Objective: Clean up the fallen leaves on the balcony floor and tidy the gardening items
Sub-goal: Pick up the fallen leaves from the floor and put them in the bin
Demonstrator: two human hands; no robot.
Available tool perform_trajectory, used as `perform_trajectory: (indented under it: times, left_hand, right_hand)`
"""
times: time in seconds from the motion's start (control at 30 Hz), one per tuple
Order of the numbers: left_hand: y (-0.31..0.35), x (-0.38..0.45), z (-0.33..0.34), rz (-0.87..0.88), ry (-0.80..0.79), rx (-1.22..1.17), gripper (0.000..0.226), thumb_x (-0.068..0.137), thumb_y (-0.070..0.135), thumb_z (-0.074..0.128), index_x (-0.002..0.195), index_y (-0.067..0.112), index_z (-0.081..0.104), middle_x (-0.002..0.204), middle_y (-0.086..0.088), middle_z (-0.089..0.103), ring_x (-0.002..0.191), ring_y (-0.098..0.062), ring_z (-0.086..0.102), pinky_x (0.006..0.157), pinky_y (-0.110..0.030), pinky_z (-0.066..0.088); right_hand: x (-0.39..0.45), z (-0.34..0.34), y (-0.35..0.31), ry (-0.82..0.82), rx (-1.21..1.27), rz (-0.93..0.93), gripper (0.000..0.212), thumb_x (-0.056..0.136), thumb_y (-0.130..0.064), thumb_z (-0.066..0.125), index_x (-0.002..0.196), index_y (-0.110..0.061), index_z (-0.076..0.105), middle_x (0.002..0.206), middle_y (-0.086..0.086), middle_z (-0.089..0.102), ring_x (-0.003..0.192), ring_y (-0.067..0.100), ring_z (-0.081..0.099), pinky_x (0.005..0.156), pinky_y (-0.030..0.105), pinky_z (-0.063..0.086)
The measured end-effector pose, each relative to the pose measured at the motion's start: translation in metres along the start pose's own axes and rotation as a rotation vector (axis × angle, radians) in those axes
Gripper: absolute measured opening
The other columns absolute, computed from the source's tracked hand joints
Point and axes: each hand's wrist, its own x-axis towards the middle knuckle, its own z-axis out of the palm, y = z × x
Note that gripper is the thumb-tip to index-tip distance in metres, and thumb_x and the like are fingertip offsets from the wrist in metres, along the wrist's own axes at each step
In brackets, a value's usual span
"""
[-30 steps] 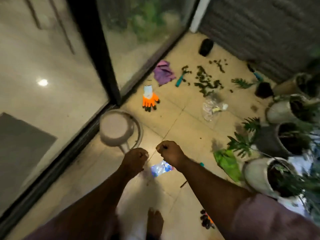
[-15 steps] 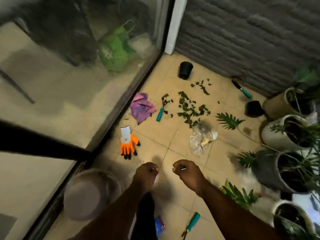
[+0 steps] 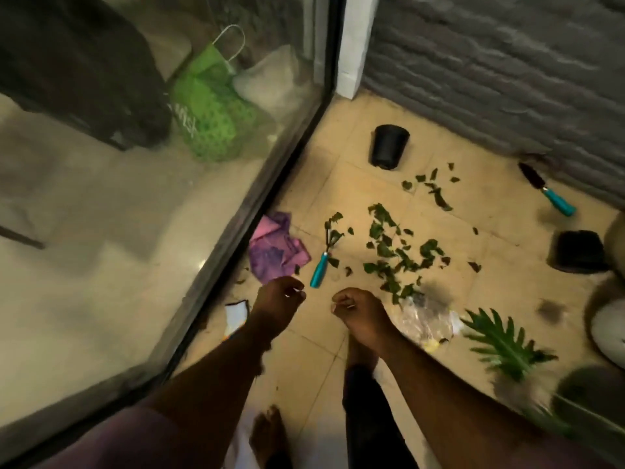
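Green fallen leaves (image 3: 395, 252) lie scattered over the beige floor tiles (image 3: 500, 238) ahead of me. Beside them rest a teal-handled hand fork (image 3: 319, 267) and a crumpled purple cloth (image 3: 275, 248). My left hand (image 3: 277, 297) and my right hand (image 3: 358, 309) hover side by side above the floor, just short of the leaves. Both have curled fingers, and I see nothing in them. The white cuff of an orange glove (image 3: 236, 314) peeks out beside my left wrist. A clear plastic bag (image 3: 426, 321) lies right of my right hand.
A tipped black pot (image 3: 389, 145) lies near the far corner and another black pot (image 3: 578, 255) at the right. A teal-handled trowel (image 3: 549, 196) lies by the grey wall. A glass door (image 3: 203, 198) runs along the left. Fern fronds (image 3: 500, 343) and white planters (image 3: 608, 333) crowd the right.
I have stepped forward along the glass door, so the leaves, cloth and fork are now close ahead. The round container and the glove's orange fingers have left view. Both hands stayed curled.
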Motion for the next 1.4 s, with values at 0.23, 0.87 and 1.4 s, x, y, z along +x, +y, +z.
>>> perform_trajectory:
  times: [0.23,0.87,1.4]
  left_hand:
    - [-0.068,0.173,0.032,-0.169,0.17,0.034,0.027,0.085,0.009,0.067,0.111,0.002,0.067,0.115,-0.017,0.066,0.109,-0.029,0.061,0.093,-0.03,0.044]
    - [0.036,0.262,-0.065,0.214,-0.085,0.224,0.004,0.083,0.006,0.067,0.084,0.009,0.064,0.06,-0.009,0.055,0.042,-0.014,0.048,0.038,-0.025,0.048]
    - [0.037,0.269,-0.058,0.449,0.453,-0.784,0.034,0.083,0.004,0.055,0.056,0.018,0.042,0.04,0.002,0.035,0.028,-0.012,0.029,0.038,-0.014,0.021]
  right_hand:
    - [0.196,0.027,0.021,-0.054,-0.125,-0.081,0.012,0.085,-0.009,0.063,0.096,-0.011,0.068,0.1,0.009,0.07,0.098,0.024,0.063,0.091,0.035,0.05]
    - [0.326,0.045,0.038,-0.274,0.373,-0.223,0.017,0.097,-0.012,0.048,0.095,-0.02,0.062,0.078,-0.004,0.069,0.067,0.009,0.064,0.056,0.022,0.053]
    - [0.367,-0.049,-0.008,-0.048,-0.631,-0.255,0.023,0.086,-0.003,0.057,0.108,-0.006,0.062,0.102,0.018,0.063,0.088,0.032,0.063,0.076,0.042,0.056]
